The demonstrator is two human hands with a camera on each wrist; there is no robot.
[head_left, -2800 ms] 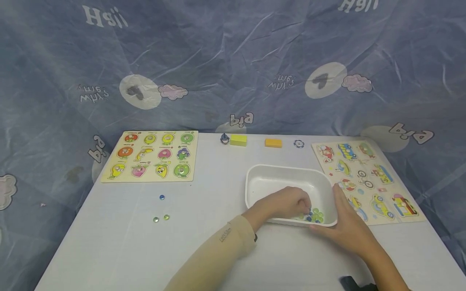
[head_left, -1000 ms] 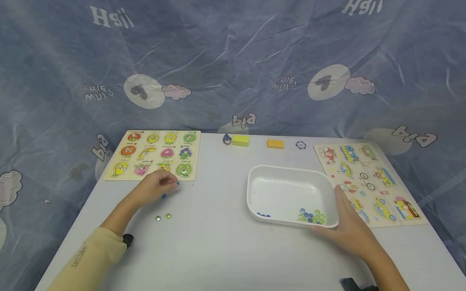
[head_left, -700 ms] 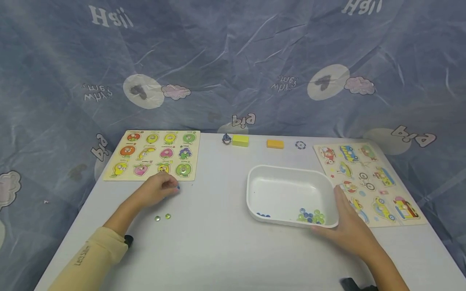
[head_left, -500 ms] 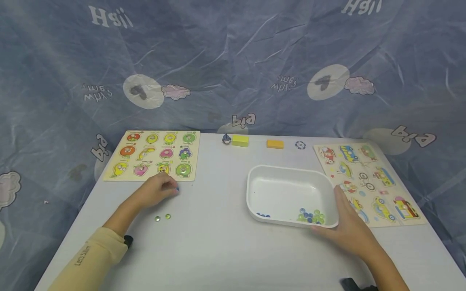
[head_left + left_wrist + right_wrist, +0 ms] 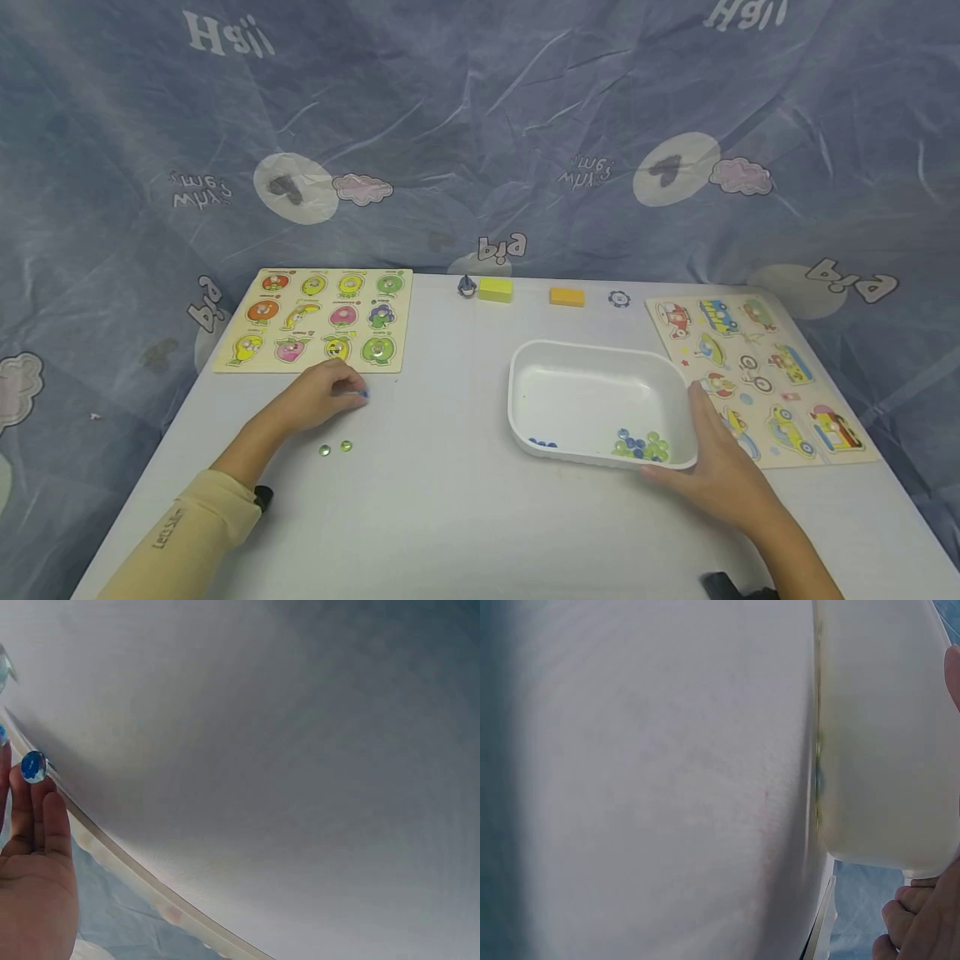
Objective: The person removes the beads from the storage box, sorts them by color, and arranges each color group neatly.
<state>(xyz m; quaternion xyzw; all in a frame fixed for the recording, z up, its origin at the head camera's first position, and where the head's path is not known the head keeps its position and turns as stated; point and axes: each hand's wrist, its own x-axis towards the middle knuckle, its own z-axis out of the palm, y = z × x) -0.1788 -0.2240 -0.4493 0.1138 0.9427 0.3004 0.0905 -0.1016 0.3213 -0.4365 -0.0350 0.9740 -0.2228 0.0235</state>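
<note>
In the head view my left hand (image 5: 318, 396) is low over the table's left side, in front of the fruit board. Its fingertips pinch a small blue glass gem (image 5: 365, 393). The left wrist view has another blue gem (image 5: 34, 766) beside the fingers; whether they touch it I cannot tell. Two pale green gems (image 5: 346, 446) lie just nearer than this hand. My right hand (image 5: 723, 467) grips the right end of a white plastic tray (image 5: 600, 348), thumb at the near corner. Inside the tray, green and blue gems (image 5: 641, 446) cluster at the near right, with several blue ones near left.
A fruit puzzle board (image 5: 315, 321) lies at the back left, a vehicle puzzle board (image 5: 757, 375) on the right, beside the tray. Along the back edge stand a penguin figure (image 5: 467, 287), a yellow block (image 5: 495, 290), an orange block (image 5: 567, 297) and a round token (image 5: 619, 299).
My left hand has moved from inside the tray to the table's left side and lowered slightly. The blue gem lying there is now hidden behind it. My right hand has stayed on the tray.
</note>
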